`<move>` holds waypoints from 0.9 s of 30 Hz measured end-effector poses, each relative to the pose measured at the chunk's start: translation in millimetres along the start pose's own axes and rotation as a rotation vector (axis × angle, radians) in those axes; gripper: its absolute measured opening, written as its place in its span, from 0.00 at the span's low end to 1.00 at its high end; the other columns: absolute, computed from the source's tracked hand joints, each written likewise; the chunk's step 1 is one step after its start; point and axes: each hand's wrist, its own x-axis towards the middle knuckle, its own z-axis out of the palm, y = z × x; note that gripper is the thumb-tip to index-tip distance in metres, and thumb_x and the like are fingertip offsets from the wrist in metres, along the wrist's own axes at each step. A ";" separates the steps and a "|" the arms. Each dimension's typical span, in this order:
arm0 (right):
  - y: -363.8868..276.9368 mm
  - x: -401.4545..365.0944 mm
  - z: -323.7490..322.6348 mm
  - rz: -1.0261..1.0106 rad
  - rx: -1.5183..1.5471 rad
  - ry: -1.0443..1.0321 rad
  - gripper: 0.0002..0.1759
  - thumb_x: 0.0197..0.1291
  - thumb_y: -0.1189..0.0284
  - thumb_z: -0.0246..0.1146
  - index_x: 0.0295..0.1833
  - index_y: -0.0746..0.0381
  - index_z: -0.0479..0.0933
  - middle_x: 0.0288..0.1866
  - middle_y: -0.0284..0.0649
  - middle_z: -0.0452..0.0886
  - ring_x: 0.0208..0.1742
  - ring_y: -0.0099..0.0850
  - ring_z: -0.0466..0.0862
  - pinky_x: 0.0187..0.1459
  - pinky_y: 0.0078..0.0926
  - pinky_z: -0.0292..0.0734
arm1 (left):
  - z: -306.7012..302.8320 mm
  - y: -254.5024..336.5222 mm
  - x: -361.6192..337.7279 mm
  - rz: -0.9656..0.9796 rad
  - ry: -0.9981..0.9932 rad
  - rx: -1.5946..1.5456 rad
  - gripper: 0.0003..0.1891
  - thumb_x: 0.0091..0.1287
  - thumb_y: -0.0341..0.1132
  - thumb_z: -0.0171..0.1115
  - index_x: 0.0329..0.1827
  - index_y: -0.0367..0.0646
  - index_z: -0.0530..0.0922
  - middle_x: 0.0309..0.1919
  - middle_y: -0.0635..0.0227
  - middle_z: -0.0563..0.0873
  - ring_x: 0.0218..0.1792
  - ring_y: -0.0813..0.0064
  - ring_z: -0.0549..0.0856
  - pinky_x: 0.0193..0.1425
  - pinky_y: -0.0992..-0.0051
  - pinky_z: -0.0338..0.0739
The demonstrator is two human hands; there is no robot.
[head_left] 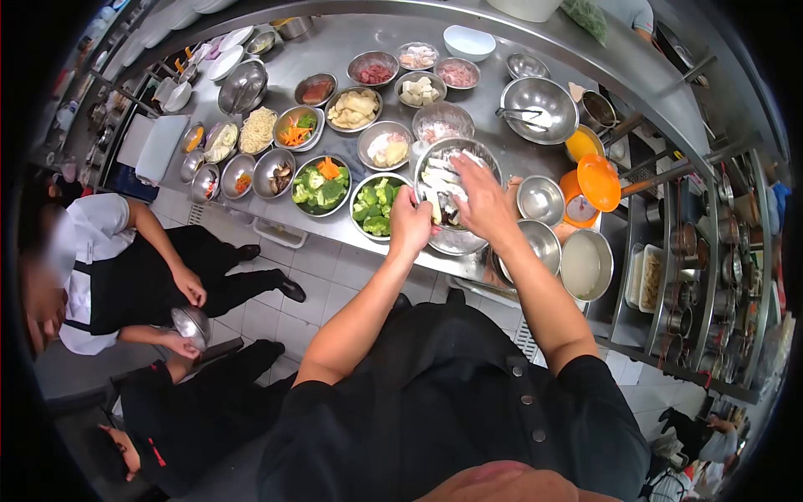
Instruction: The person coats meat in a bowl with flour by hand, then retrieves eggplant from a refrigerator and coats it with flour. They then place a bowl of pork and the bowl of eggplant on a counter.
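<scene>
Left hand is clamped on the near rim of the steel bowl, fingers curled tight over the edge. The right hand lies spread and loose over the pale sliced pieces inside, palm down, and I can't make out anything held in it. The bowl sits at the front edge of the steel counter, just right of the broccoli. Those slices look soft, wet and slippery, likely to tear under a hard pinch, so I'd judge a gentle scoop from beneath suits them. The bowl itself looks thin, light and rigid, best taken at the rim, right where the left hand has it. Count time: one bowl in hand, two bowls of broccoli just to its left, two empty steel bowls near on the right, one big bowl with tongs behind. Two co-workers are down on the left, one holding a small steel bowl.
</scene>
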 end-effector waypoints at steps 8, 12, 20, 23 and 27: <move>6.1 7.8 11.5 -0.002 -0.056 0.097 0.35 0.58 0.71 0.71 0.72 0.64 0.71 0.73 0.59 0.73 0.69 0.57 0.76 0.71 0.50 0.70 | 0.7 -3.0 18.2 0.016 0.064 -0.007 0.09 0.68 0.21 0.52 0.49 0.36 0.73 0.35 0.60 0.84 0.23 0.73 0.85 0.16 0.76 0.78; 4.2 -2.3 16.8 0.014 -0.028 0.166 0.38 0.56 0.74 0.71 0.74 0.65 0.68 0.76 0.61 0.69 0.73 0.58 0.72 0.72 0.50 0.69 | -1.7 11.1 21.1 0.048 0.054 0.024 0.10 0.68 0.21 0.52 0.51 0.34 0.74 0.37 0.60 0.85 0.23 0.73 0.85 0.17 0.76 0.79; 14.2 12.3 41.9 0.082 0.105 0.170 0.46 0.59 0.70 0.72 0.79 0.66 0.58 0.80 0.62 0.61 0.78 0.59 0.65 0.76 0.48 0.65 | -0.5 20.8 16.7 0.167 0.094 0.213 0.11 0.67 0.23 0.54 0.51 0.33 0.76 0.35 0.58 0.85 0.24 0.72 0.86 0.19 0.73 0.81; 7.7 14.6 41.3 0.123 0.138 0.117 0.45 0.59 0.67 0.72 0.78 0.66 0.60 0.80 0.62 0.61 0.76 0.62 0.67 0.74 0.50 0.67 | -5.5 21.7 23.8 0.030 0.107 0.400 0.05 0.67 0.25 0.56 0.43 0.32 0.74 0.30 0.53 0.86 0.20 0.64 0.87 0.20 0.65 0.81; -5.6 6.9 36.9 0.026 0.030 0.055 0.42 0.55 0.67 0.74 0.75 0.61 0.67 0.78 0.60 0.63 0.73 0.60 0.70 0.72 0.52 0.68 | -7.6 15.7 20.6 0.120 0.080 0.357 0.06 0.66 0.26 0.57 0.42 0.32 0.73 0.29 0.52 0.85 0.18 0.62 0.86 0.21 0.63 0.80</move>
